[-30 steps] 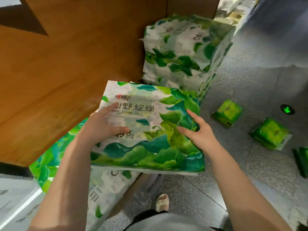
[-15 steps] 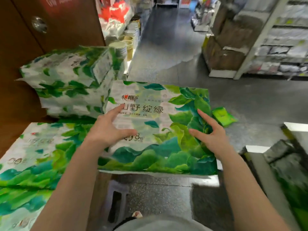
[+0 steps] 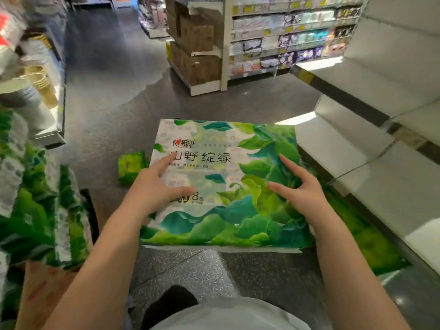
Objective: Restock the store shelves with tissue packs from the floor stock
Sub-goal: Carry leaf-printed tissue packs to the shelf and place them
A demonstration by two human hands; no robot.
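the white shelves (image 3: 371, 148) are standing at the right. a tissue pack (image 3: 214, 186) is being held above the floor (image 3: 114, 96), the left hand (image 3: 154, 189) and right hand (image 3: 302, 194) gripping its sides, fingers (image 3: 164, 161) curled onto its face.

Both forearms were bare from the lower edge of the view up to the wrists, with no sleeve, watch, band or ring showing on either. The left hand (image 3: 157, 189) and the right hand (image 3: 301, 192) were also bare, without gloves, and the fingernails looked short and plain. At the bottom centre, a pale grey garment (image 3: 228, 315) covered the person's front, its fabric smooth and unmarked, rounded along its upper edge. Just above and left of it lay a black patch of clothing (image 3: 170, 303), though whether this was trousers or something else could not be told from this angle.
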